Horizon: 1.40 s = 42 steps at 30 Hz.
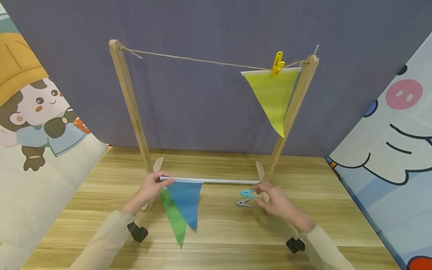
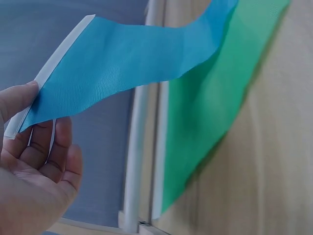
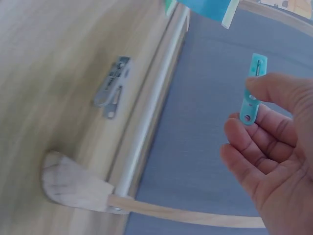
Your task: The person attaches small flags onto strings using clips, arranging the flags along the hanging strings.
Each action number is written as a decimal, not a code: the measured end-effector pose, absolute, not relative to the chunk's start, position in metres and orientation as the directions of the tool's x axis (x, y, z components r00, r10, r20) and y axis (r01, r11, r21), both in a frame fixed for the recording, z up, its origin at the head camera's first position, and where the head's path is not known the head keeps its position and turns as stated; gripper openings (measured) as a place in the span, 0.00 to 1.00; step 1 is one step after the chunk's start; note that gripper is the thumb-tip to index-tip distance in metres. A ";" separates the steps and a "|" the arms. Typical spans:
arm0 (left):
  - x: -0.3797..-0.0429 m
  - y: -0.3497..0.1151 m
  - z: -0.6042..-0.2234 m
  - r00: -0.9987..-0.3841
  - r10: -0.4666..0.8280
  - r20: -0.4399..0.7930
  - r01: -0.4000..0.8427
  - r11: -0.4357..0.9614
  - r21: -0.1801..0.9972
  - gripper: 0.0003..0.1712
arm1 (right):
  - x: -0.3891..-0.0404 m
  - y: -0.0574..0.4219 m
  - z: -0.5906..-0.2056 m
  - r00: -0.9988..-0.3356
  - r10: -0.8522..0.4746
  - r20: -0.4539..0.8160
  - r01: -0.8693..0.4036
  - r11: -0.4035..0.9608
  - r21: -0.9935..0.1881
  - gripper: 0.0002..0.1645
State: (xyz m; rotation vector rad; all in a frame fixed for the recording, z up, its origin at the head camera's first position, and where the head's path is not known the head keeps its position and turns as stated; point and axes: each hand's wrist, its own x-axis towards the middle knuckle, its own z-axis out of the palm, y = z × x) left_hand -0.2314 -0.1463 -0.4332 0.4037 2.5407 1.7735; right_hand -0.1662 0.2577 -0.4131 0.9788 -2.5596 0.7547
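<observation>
My left hand [image 1: 151,188] pinches the white top edge of a blue triangular pennant [image 1: 186,202] between thumb and fingers. Under it a green pennant [image 1: 174,222] lies on the table, partly covered. In the right wrist view my right hand [image 3: 274,142] holds a turquoise clothespin [image 3: 256,66] between thumb and fingers. A grey clothespin [image 1: 243,203] lies on the table near that hand. Above, a yellow-green pennant [image 1: 275,93] hangs from a twine line [image 1: 202,60], gripped by a yellow clothespin [image 1: 278,64] near the right post.
The twine runs between two upright wooden posts [image 1: 129,97], with a white rod [image 1: 233,181] joining them low down. Wooden feet [image 3: 73,183] support the stand on the wood-grain table [image 1: 229,240]. A grey-blue panel [image 1: 202,112] rises behind; printed cloths flank both sides.
</observation>
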 end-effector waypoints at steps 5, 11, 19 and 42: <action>-0.233 -0.146 -0.422 -0.962 0.225 0.153 0.221 0.321 0.921 0.11 | -0.171 0.253 -0.401 -0.697 -0.535 0.478 -0.712 0.597 -0.370 0.19; -0.237 -0.143 -0.407 -0.957 0.232 0.174 0.239 0.292 0.926 0.12 | -0.177 0.248 -0.386 -0.684 -0.537 0.494 -0.724 0.582 -0.370 0.19; -0.243 -0.136 -0.388 -0.955 0.214 0.207 0.266 0.301 0.916 0.11 | -0.186 0.242 -0.365 -0.663 -0.544 0.514 -0.739 0.586 -0.333 0.18; -0.254 -0.121 -0.351 -0.949 0.187 0.255 0.299 0.267 0.916 0.12 | -0.207 0.238 -0.319 -0.612 -0.553 0.566 -0.775 0.561 -0.291 0.19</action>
